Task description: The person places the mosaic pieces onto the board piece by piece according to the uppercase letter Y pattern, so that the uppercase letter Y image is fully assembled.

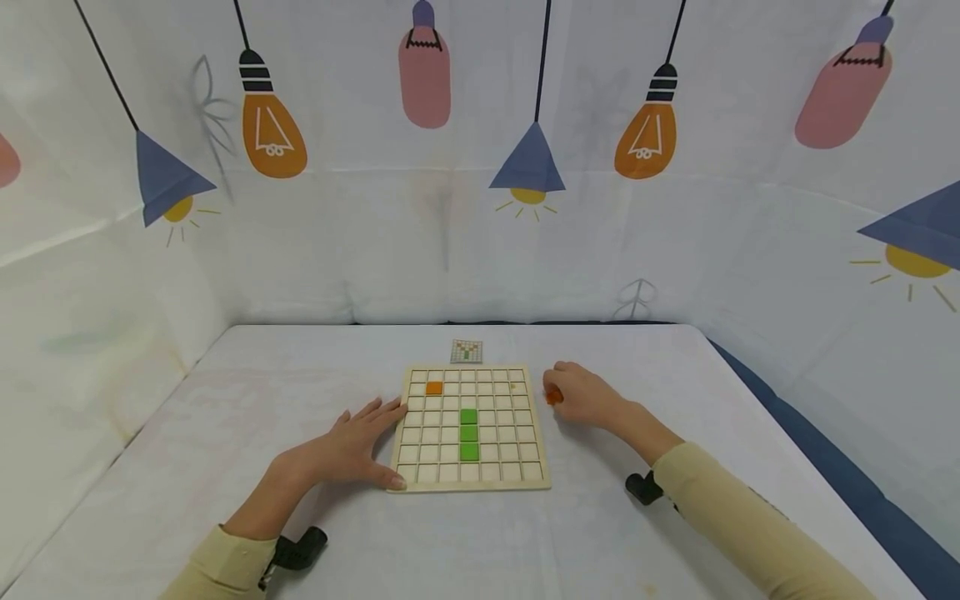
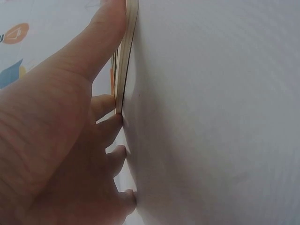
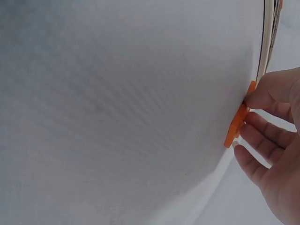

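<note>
A square wooden grid board (image 1: pixel 446 473) lies on the table, with three green tiles (image 1: pixel 468 433) in one column and an orange tile (image 1: pixel 434 388) near its upper left. My left hand (image 1: pixel 348 450) lies spread along the board's left side, thumb on the near corner and fingertips at the edge; the left wrist view shows the thumb against the board's rim (image 2: pixel 125 70). Just right of the board, my right hand (image 1: pixel 581 396) pinches orange tiles (image 3: pixel 236 124) between thumb and fingers, close over the tabletop. How many it holds I cannot tell.
Behind the board lies a small card (image 1: pixel 467 351) printed with a coloured grid pattern. The white table (image 1: pixel 300 358) reaches back to a hanging cloth (image 1: pixel 337 250) with lamp prints. Black camera mounts (image 1: pixel 300 550) sit at both wrists.
</note>
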Demonstrator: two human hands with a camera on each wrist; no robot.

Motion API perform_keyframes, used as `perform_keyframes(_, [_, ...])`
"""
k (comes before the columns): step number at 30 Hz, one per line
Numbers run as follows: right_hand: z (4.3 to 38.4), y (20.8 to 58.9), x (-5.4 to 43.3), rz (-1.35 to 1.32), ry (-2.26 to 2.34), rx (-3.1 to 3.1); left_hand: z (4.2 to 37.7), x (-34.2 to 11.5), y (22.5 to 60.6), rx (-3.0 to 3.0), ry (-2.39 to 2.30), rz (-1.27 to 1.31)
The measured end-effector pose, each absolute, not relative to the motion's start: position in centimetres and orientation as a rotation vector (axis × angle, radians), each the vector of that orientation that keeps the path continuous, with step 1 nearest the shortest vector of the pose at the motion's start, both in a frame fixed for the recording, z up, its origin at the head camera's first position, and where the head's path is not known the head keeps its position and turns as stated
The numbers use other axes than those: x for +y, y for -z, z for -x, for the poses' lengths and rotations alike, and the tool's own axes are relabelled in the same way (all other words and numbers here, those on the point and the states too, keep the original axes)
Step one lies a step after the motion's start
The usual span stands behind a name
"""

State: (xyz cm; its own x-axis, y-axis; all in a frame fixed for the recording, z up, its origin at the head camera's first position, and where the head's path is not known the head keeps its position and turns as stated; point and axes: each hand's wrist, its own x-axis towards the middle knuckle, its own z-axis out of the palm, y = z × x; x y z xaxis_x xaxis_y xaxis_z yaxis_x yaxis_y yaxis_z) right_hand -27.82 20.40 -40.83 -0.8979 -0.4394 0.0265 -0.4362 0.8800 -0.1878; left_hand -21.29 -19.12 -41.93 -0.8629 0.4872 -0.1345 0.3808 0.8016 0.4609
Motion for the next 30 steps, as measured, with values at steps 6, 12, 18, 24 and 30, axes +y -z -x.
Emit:
perform_keyframes(6, [27.9,40.9,20.2,0.736,0.293,3.026,21.4,-19.3,42.2,2.752,-0.615,-0.674])
perform_keyframes(12, [28.1,40.9,20.0,0.768,0.291,3.039,21.4,-19.2,42.1,2.755,-0.609,-0.675])
perform_keyframes(18, [28.3,40.6,19.6,0.816,0.26,3.078,21.4,-19.2,42.0,2.752,-0.617,-0.673])
perform_keyframes(24, [28.8,40.4,19.1,0.882,0.244,3.096,21.3,-19.1,42.0,2.752,-0.618,-0.673])
perform_keyframes(30, [28.9,40.4,18.3,0.98,0.317,3.069,21.3,-19.2,42.0,2.751,-0.615,-0.66])
